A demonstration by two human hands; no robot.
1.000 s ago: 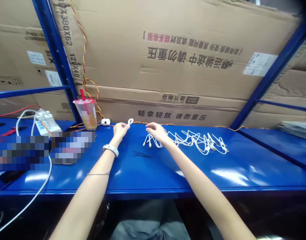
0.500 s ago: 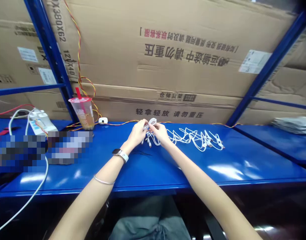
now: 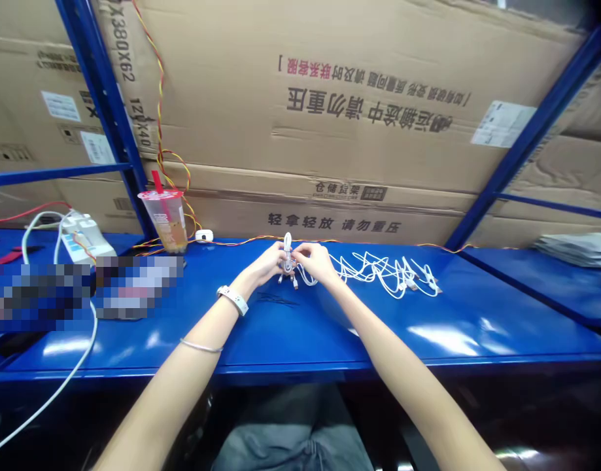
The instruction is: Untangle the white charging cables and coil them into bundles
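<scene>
My left hand (image 3: pixel 269 263) grips a white charging cable (image 3: pixel 287 243) wound into a narrow upright bundle, its loop showing above the fingers. Close on the right of the bundle, my right hand (image 3: pixel 316 260) has thumb and forefinger pinched together; what is between them is too small to make out. Below and behind the hands lie white cable ends with plugs (image 3: pixel 295 284). More loose white cables (image 3: pixel 378 271) spread in a tangle to the right. Thin black strips (image 3: pixel 278 299) rest on the blue shelf (image 3: pixel 290 340) below my left hand.
A lidded drink cup (image 3: pixel 167 222) with a red straw stands at the back left, near a small white case (image 3: pixel 203 235). Further left is a white power strip (image 3: pixel 88 239). Cardboard boxes (image 3: pixel 329 150) form the back. Flat packets (image 3: pixel 577 248) lie far right.
The wound cable has turned from slanting between both hands to upright in my left hand. My right fingers have come off its top loop and now pinch beside it.
</scene>
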